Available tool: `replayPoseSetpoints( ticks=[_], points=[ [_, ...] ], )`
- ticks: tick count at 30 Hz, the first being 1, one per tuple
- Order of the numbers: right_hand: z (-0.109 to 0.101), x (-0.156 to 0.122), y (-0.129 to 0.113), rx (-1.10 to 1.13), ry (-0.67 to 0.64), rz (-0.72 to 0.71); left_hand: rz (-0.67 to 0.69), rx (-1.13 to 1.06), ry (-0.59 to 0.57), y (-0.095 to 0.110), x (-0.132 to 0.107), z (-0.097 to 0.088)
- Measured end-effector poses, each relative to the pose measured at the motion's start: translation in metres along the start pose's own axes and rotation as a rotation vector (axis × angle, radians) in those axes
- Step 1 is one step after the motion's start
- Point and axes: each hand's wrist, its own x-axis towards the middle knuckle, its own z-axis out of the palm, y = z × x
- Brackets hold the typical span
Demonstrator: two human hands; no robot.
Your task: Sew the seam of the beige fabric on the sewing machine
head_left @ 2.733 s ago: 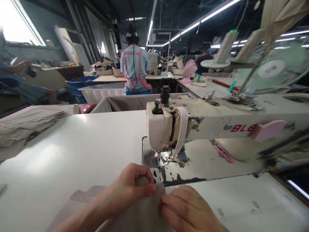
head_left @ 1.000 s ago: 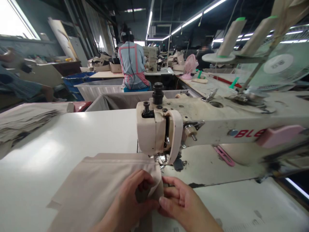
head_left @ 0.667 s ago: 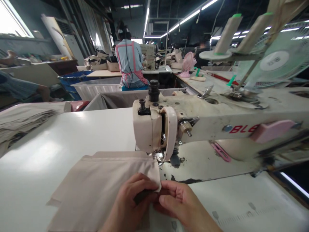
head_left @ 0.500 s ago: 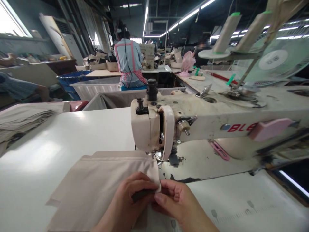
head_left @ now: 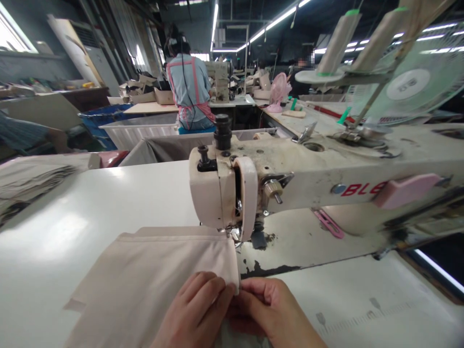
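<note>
A beige fabric piece (head_left: 155,275) lies flat on the white sewing table, with a folded hem along its far edge. Its far right corner reaches the presser foot (head_left: 235,236) of a cream industrial sewing machine (head_left: 308,191). My left hand (head_left: 194,309) pinches the fabric's right edge near the bottom of the view. My right hand (head_left: 261,309) sits against it and grips the same edge from the right. The fingers of both hands hide the fabric between them.
A stack of folded fabric (head_left: 32,176) lies at the left of the white table (head_left: 90,203). Thread cones (head_left: 337,50) and a green fan (head_left: 409,82) stand behind the machine. A co-worker (head_left: 188,87) sits beyond fabric bins (head_left: 155,150).
The fabric has gone from bunched near my hands to lying spread, with its edge beside the presser foot. My hands have closed together on its right edge, and the view has shifted slightly.
</note>
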Motion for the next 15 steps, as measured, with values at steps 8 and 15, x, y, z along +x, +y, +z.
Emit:
replayPoseSetpoints(
  ticks=[8, 15],
  points=[
    [-0.0020, 0.0025, 0.0062, -0.022, -0.006, -0.040, 0.024, 0.014, -0.020, 0.0006, -0.0013, 0.0012],
    [-0.0050, 0.0044, 0.0059, -0.049, -0.045, -0.057, 0.023, 0.032, -0.065, 0.0034, 0.0007, 0.0017]
  ],
)
